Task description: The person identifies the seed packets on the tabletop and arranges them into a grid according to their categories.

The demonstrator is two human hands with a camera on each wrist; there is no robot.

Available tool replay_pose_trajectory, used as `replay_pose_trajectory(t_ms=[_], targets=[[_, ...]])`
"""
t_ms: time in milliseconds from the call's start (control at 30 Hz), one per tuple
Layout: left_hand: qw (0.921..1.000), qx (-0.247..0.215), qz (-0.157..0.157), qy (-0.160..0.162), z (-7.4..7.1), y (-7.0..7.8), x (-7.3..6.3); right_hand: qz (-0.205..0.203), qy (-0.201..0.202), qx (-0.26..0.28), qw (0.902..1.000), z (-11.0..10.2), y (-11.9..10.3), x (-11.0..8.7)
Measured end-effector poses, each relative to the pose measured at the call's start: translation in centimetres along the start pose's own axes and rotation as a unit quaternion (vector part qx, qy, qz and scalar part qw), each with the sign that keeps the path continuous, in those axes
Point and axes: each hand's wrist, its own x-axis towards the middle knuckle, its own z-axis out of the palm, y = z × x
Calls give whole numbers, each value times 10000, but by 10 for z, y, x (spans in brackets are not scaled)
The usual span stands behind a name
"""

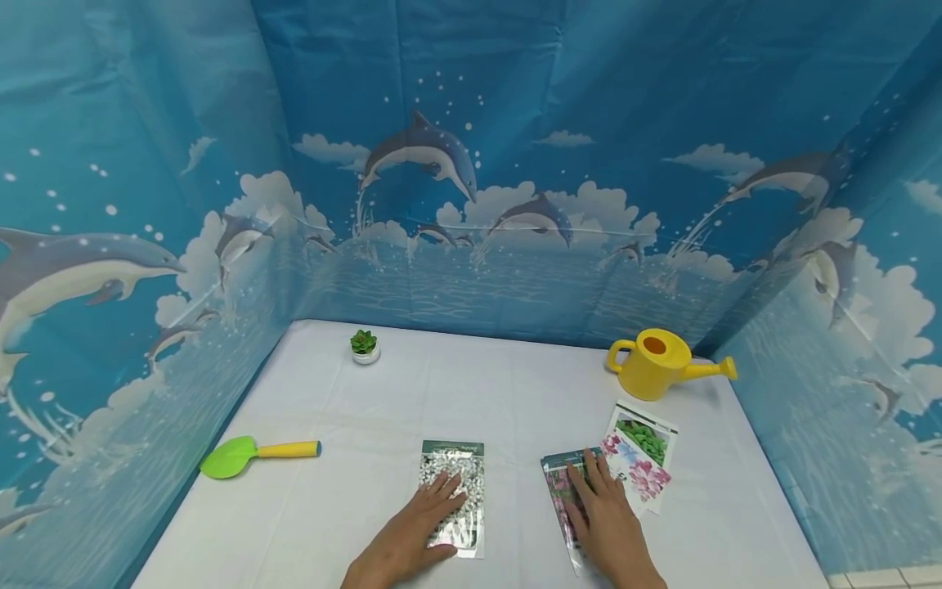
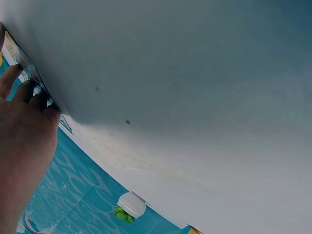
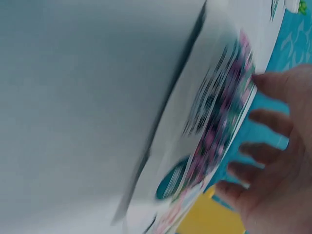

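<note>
My left hand (image 1: 412, 530) rests with its fingers extended on a seed packet (image 1: 473, 470) printed with white flowers, which lies flat on the white table. In the left wrist view the fingertips of the left hand (image 2: 27, 129) meet the packet's edge. To the right, my right hand (image 1: 609, 523) lies over another seed packet (image 1: 557, 484) with a dark green top, its fingers spread. The right wrist view shows pink and purple flowers on this packet (image 3: 219, 117), blurred, and the fingers loosely extended beside it. Neither hand curls round anything.
Beside the right hand, a packet with green leaves (image 1: 655, 438) lies partly under one with pink flowers (image 1: 642, 477). A yellow watering can (image 1: 648, 372) stands at the back right, a small potted succulent (image 1: 364, 348) at the back left. A green trowel (image 1: 250, 455) lies left.
</note>
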Motion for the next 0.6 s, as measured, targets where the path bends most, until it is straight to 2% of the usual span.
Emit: replay_pose_trajectory(t_ms=[100,300,600], targets=[[10000,-28,-53,-52,0,1,0,-143,-198,118,9996,0,10,-4],[9999,-59,-107,-79,-1,2,0,-179,-707,383,9966,6,19,-8],[10000,-62,-28,-15,-1,3,-3,-156,-644,349,9972,10,10,-7]])
